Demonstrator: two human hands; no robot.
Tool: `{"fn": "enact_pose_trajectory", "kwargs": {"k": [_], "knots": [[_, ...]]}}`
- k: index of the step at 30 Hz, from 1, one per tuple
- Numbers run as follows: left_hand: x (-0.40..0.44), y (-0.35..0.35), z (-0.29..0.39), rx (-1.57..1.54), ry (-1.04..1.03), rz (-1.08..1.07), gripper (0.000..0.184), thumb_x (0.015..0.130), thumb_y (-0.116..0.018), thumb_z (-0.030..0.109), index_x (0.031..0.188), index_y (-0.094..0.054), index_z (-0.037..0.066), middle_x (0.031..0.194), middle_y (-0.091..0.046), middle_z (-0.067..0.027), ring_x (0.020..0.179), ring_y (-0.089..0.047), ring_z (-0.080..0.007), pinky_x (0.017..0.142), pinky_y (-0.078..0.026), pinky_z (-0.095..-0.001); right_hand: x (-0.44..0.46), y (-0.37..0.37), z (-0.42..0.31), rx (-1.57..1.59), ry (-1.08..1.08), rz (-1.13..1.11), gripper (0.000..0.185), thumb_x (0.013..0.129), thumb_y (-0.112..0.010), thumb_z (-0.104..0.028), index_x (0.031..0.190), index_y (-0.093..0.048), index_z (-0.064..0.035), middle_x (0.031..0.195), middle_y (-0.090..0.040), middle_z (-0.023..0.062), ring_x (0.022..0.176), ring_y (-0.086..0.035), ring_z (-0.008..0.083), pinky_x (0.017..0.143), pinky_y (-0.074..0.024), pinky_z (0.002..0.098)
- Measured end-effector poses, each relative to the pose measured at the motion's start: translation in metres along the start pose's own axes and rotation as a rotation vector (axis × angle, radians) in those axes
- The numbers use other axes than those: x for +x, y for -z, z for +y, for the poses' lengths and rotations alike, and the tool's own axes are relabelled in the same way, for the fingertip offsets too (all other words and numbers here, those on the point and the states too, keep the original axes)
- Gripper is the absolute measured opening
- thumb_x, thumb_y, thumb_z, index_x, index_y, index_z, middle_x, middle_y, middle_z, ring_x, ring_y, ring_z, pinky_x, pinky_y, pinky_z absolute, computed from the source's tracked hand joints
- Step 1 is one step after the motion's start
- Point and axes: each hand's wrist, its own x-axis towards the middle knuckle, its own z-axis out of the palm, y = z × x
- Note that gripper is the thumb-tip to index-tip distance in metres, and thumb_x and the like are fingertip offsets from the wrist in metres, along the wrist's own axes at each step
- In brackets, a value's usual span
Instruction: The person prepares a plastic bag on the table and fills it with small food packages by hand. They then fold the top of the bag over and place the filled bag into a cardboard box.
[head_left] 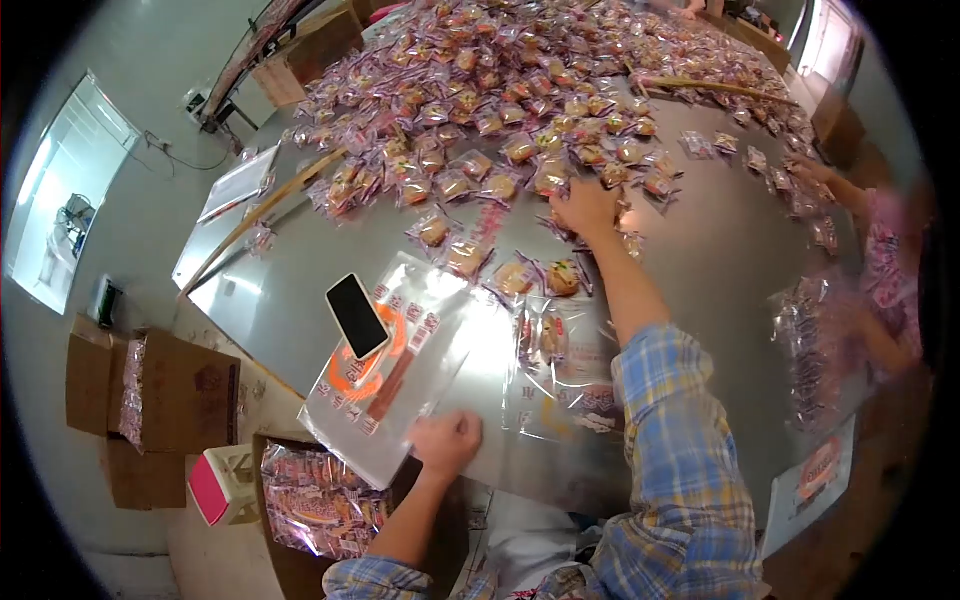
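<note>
- Right hand (587, 210): placed at the near edge of a large heap of small, clear-wrapped, golden-brown round pastries with purple print (450, 100); fingers bent down over the packets, and whether they are clamped on one cannot be told.
- Left hand (447, 442): loosely curled beside the lower right edge of a flat stack of clear plastic bags with orange and red print (395, 385); any grip cannot be told.
- Heap: spread over the far part of a grey metal table (720, 260), with several loose packets nearer the person.
- Clear printed plastic bag (545, 400): lies right of the stack, pastry packets at its far end.
- Black-screened phone with a pale edge (357, 316): rests on the stack.
</note>
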Motion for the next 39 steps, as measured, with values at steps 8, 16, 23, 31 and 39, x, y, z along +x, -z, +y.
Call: {"fn": "enact_pose_trajectory", "kwargs": {"k": [8, 16, 23, 31, 39], "knots": [[-0.013, -0.010, -0.007, 0.099, 0.059, 0.002, 0.031, 0.082, -0.069, 0.023, 0.055, -0.058, 0.013, 0.048, -0.055, -0.0106, 0.043, -0.055, -0.0369, 0.047, -0.043, -0.0495, -0.013, 0.050, 0.028, 0.465, 0.143, 0.376, 0.043, 0.090, -0.067, -0.045, 0.104, -0.063, -0.0041, 0.102, -0.069, 0.0227, 0.095, -0.067, 0.0432, 0.088, -0.0510, 0.0498], [-0.005, -0.003, 0.002, 0.015, 0.033, 0.037, 0.034, 0.084, -0.069, 0.019, 0.055, -0.054, 0.010, 0.049, -0.055, -0.0115, 0.044, -0.056, -0.0356, 0.048, -0.046, -0.0445, -0.062, 0.090, 0.138, 0.334, 0.177, 0.290, 0.037, 0.085, -0.076, -0.033, 0.105, -0.061, -0.0065, 0.106, -0.066, 0.0151, 0.098, -0.065, 0.0370, 0.084, -0.0520, 0.0485], [-0.003, 0.002, 0.003, 0.026, 0.043, 0.026, 0.034, 0.084, -0.068, 0.018, 0.055, -0.054, 0.011, 0.048, -0.054, -0.0109, 0.043, -0.056, -0.0338, 0.046, -0.044, -0.0442, -0.036, 0.042, 0.194, 0.402, 0.093, 0.069, 0.045, 0.090, -0.067, -0.030, 0.133, -0.061, -0.0189, 0.114, -0.072, 0.0172, 0.105, -0.069, 0.0377, 0.089, -0.0536, 0.0492], [-0.002, -0.001, 0.005, 0.003, 0.048, 0.028, 0.034, 0.084, -0.068, 0.018, 0.055, -0.053, 0.012, 0.047, -0.051, -0.0091, 0.042, -0.054, -0.0340, 0.047, -0.043, -0.0457, -0.066, 0.032, 0.109, -0.119, 0.145, 0.213, 0.041, 0.097, -0.055, -0.027, 0.135, -0.063, -0.0169, 0.126, -0.061, 0.0218, 0.107, -0.066, 0.0423, 0.084, -0.0540, 0.0576], [-0.009, -0.004, 0.001, 0.063, 0.061, 0.006, 0.031, 0.083, -0.068, 0.020, 0.055, -0.057, 0.012, 0.050, -0.056, -0.0112, 0.044, -0.057, -0.0351, 0.049, -0.046, -0.0473, -0.074, 0.001, 0.099, 0.010, 0.001, 0.081, 0.120, 0.070, -0.056, -0.095, 0.150, -0.042, -0.0080, 0.149, -0.042, 0.0257, 0.144, -0.035, 0.0430, 0.108, -0.0114, 0.0848]]}}
